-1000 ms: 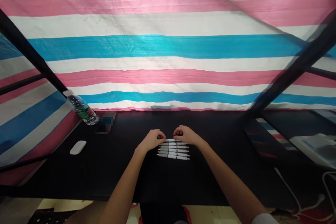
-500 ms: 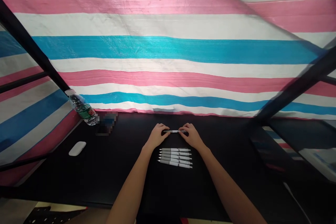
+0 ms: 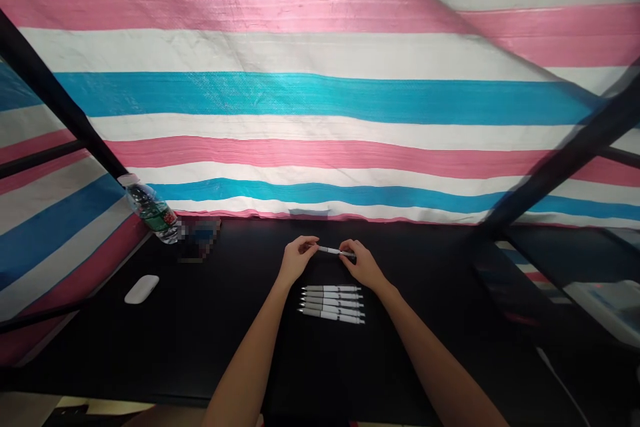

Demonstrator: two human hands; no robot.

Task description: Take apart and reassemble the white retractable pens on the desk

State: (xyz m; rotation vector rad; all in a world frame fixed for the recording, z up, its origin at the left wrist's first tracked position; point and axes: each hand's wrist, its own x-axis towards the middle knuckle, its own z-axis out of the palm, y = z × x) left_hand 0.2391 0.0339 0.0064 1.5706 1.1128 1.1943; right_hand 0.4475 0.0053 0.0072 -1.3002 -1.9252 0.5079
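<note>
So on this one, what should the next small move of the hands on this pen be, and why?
Probably close the left hand on the pen. The right hand appears to pinch one end, while the left fingertips sit right by the other, so both hands could steady it above the row of white pens.

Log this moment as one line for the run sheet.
left hand: fingers at one end of white pen | right hand: holds white pen's other end | nearby: row of white pens on black desk
</note>
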